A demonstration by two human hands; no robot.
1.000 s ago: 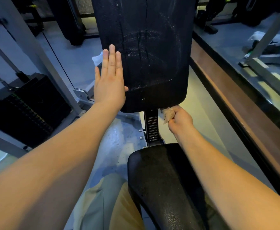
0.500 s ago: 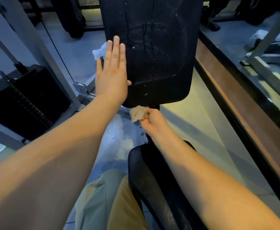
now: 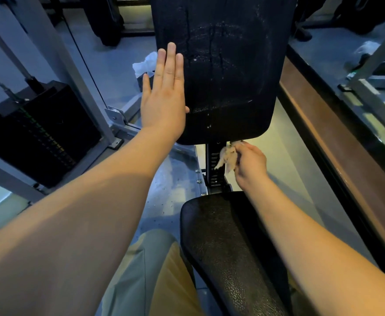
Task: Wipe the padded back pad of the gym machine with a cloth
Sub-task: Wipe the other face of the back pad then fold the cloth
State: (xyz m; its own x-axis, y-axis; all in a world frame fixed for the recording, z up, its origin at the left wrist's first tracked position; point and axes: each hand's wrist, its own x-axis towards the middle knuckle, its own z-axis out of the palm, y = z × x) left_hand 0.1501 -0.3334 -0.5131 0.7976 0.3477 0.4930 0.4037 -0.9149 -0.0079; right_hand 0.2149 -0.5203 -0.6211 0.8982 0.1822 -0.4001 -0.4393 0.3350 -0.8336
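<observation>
Back pad point(image 3: 221, 71), black and upright, fills the top middle of the view, its surface cracked and flecked with pale streaks. The left hand point(image 3: 164, 96) lies flat against the pad's left edge, fingers straight and close together, thumb tip showing on the pad face. The right hand point(image 3: 249, 164) is just below the pad's bottom edge, its fingers curled round a crumpled beige cloth point(image 3: 226, 157), beside the slotted support post point(image 3: 213, 165). Below that sits the black seat point(image 3: 228, 242), under the right forearm. The pad's top is cut off by the frame. Whether the cloth touches the pad's underside cannot be told, and the right fingertips are hidden.
</observation>
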